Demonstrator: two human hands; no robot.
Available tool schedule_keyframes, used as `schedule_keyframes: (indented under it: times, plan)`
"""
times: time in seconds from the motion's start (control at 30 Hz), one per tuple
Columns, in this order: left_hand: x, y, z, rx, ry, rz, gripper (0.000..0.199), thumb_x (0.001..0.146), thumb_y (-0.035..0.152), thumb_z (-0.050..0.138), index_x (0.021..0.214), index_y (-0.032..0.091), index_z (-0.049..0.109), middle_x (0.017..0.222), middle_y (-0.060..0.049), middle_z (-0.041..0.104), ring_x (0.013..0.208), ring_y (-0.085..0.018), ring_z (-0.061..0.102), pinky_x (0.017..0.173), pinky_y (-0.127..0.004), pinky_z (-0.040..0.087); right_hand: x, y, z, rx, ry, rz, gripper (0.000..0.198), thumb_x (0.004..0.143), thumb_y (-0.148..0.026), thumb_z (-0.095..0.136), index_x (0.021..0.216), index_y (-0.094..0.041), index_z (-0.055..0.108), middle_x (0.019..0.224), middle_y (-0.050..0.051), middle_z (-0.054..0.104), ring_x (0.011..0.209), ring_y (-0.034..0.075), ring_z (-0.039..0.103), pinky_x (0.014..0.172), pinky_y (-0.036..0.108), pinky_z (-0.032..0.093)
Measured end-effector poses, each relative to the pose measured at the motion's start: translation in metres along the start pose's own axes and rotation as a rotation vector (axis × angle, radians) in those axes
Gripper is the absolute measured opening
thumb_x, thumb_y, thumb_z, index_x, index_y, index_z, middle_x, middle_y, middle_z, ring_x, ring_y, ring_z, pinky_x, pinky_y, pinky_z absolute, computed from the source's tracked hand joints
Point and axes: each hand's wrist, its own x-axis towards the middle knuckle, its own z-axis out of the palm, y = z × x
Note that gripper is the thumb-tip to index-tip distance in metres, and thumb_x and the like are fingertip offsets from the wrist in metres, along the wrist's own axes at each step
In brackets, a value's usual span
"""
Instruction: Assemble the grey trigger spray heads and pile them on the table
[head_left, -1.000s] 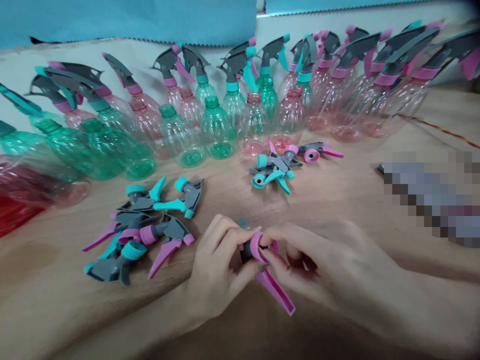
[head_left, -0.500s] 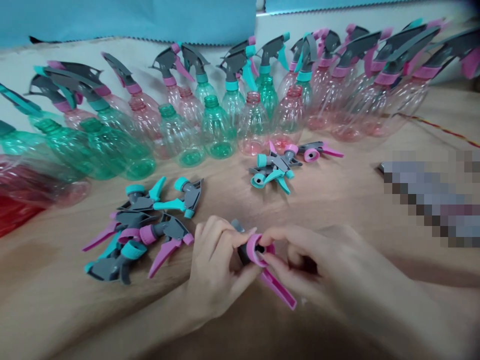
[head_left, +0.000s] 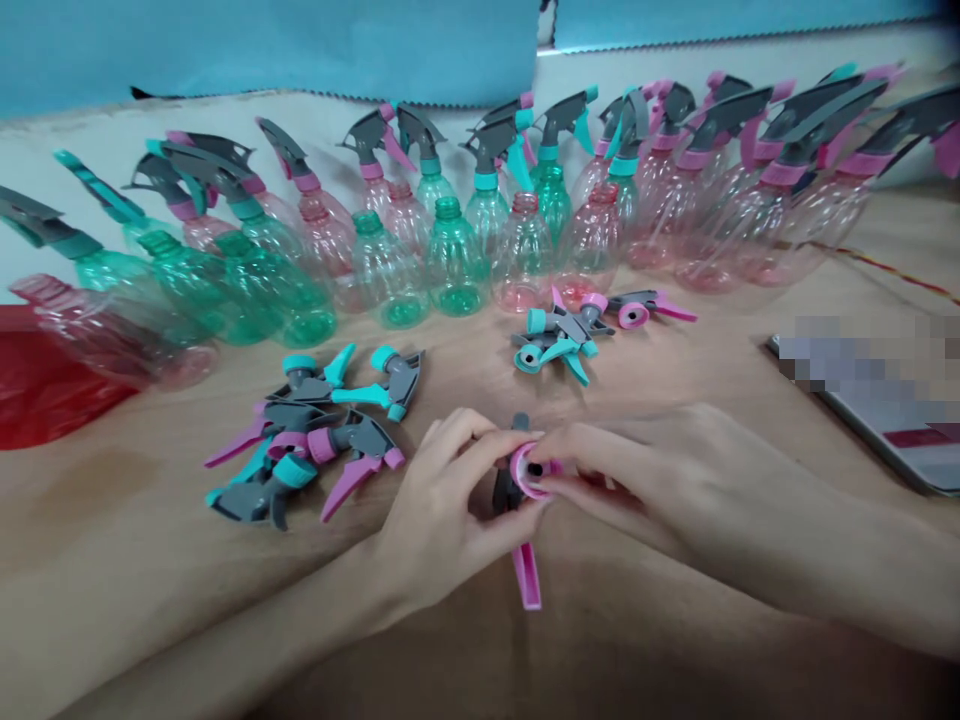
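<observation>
Between both hands is a grey and pink spray trigger head (head_left: 527, 575), its pink collar turned up toward me and its pink lever pointing down. My left hand (head_left: 450, 500) grips the head from the left, thumb and fingers closed around the collar. From the right, my right hand (head_left: 637, 480) pinches the collar's rim; whether its fingertips hold some small part inside is hidden. Loose grey trigger heads with teal or pink parts lie in a pile (head_left: 300, 440) left of my hands. A smaller pile of trigger heads (head_left: 562, 335) sits beyond them.
Rows of clear pink and green bottles (head_left: 457, 260) line the back, several with spray heads fitted, others with bare necks. A red plastic bag (head_left: 60, 400) lies at the left. On the right are a phone-like slab (head_left: 885, 420) and a twisted red-yellow wire (head_left: 892, 268).
The held trigger head has turned so its lever points more straight down. Both hands have moved slightly up in view. The camera has shifted, so the bottles appear further right.
</observation>
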Motion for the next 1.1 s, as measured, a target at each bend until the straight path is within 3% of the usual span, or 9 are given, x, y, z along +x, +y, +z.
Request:
schedule_keyframes:
  times: [0.2, 0.3, 0.4, 0.5, 0.63, 0.77, 0.87, 0.97, 1.1]
  plan:
    - [-0.006, 0.009, -0.031, 0.063, 0.015, -0.070, 0.023, 0.079, 0.020, 0.067, 0.101, 0.018, 0.062, 0.089, -0.004, 0.060, 0.080, -0.016, 0.060, 0.066, -0.027, 0.051, -0.006, -0.004, -0.009, 0.121, 0.022, -0.136, 0.022, 0.097, -0.026, 0.040, 0.108, -0.023, 0.059, 0.102, 0.001, 0.071, 0.089, 0.013, 0.066, 0.073, 0.024, 0.050]
    - [-0.013, -0.004, -0.057, 0.093, 0.114, -0.222, 0.017, 0.080, 0.031, 0.067, 0.094, 0.021, 0.063, 0.083, -0.003, 0.063, 0.070, -0.017, 0.061, 0.054, -0.027, 0.048, -0.007, -0.002, -0.011, 0.112, 0.030, -0.056, 0.019, 0.095, -0.028, 0.047, 0.109, -0.030, 0.059, 0.100, -0.003, 0.070, 0.086, 0.012, 0.066, 0.070, 0.023, 0.050]
    - [-0.023, -0.031, -0.085, -0.041, 0.133, -0.471, 0.021, 0.082, 0.037, 0.065, 0.093, 0.020, 0.065, 0.081, -0.005, 0.069, 0.066, -0.018, 0.065, 0.050, -0.027, 0.051, -0.001, 0.008, -0.009, 0.042, 0.009, 0.052, 0.017, 0.091, -0.029, 0.052, 0.102, -0.029, 0.065, 0.087, -0.001, 0.072, 0.075, 0.014, 0.066, 0.063, 0.026, 0.048]
    - [-0.038, -0.061, -0.110, -0.095, 0.193, -0.551, 0.018, 0.079, 0.038, 0.070, 0.086, 0.022, 0.069, 0.075, -0.002, 0.072, 0.065, -0.018, 0.068, 0.049, -0.025, 0.053, 0.008, 0.026, -0.007, 0.018, -0.052, 0.192, 0.016, 0.088, -0.032, 0.055, 0.096, -0.027, 0.068, 0.081, 0.000, 0.072, 0.070, 0.016, 0.066, 0.059, 0.028, 0.047]
    - [-0.057, -0.087, -0.132, -0.089, 0.167, -0.616, 0.018, 0.085, 0.040, 0.064, 0.093, 0.025, 0.070, 0.090, 0.004, 0.074, 0.078, -0.018, 0.070, 0.058, -0.022, 0.057, 0.016, 0.049, -0.006, 0.106, -0.034, 0.341, 0.023, 0.085, -0.040, 0.056, 0.100, -0.027, 0.066, 0.087, 0.002, 0.071, 0.075, 0.018, 0.066, 0.060, 0.029, 0.049]
    - [-0.067, -0.087, -0.138, 0.282, 0.057, -0.701, 0.051, 0.082, 0.053, 0.062, 0.121, 0.020, 0.059, 0.115, -0.001, 0.066, 0.106, -0.029, 0.062, 0.084, -0.039, 0.054, 0.016, 0.062, -0.008, 0.062, -0.017, 0.382, 0.024, 0.087, -0.034, 0.053, 0.106, -0.023, 0.063, 0.096, 0.007, 0.070, 0.085, 0.019, 0.065, 0.071, 0.032, 0.050]
    - [-0.066, -0.075, -0.133, 0.468, 0.123, -0.600, 0.064, 0.078, 0.060, 0.062, 0.128, 0.020, 0.053, 0.127, -0.004, 0.056, 0.117, -0.036, 0.052, 0.098, -0.050, 0.042, 0.013, 0.067, -0.011, -0.015, -0.004, 0.373, 0.024, 0.087, -0.037, 0.053, 0.104, -0.022, 0.063, 0.097, 0.008, 0.069, 0.085, 0.020, 0.064, 0.072, 0.035, 0.048]
    - [-0.058, -0.061, -0.120, 0.497, 0.189, -0.423, 0.053, 0.080, 0.060, 0.058, 0.120, 0.025, 0.058, 0.117, -0.006, 0.060, 0.112, -0.034, 0.054, 0.097, -0.049, 0.042, 0.008, 0.072, -0.015, -0.090, -0.023, 0.339, 0.025, 0.088, -0.039, 0.053, 0.105, -0.023, 0.061, 0.099, 0.007, 0.068, 0.087, 0.021, 0.063, 0.073, 0.036, 0.046]
    - [-0.043, -0.043, -0.092, 0.411, 0.176, -0.271, 0.036, 0.085, 0.051, 0.055, 0.111, 0.026, 0.060, 0.110, -0.007, 0.062, 0.104, -0.029, 0.059, 0.090, -0.046, 0.046, 0.003, 0.084, -0.017, -0.198, -0.028, 0.292, 0.030, 0.088, -0.045, 0.052, 0.106, -0.023, 0.061, 0.107, 0.008, 0.065, 0.094, 0.025, 0.060, 0.079, 0.041, 0.046]
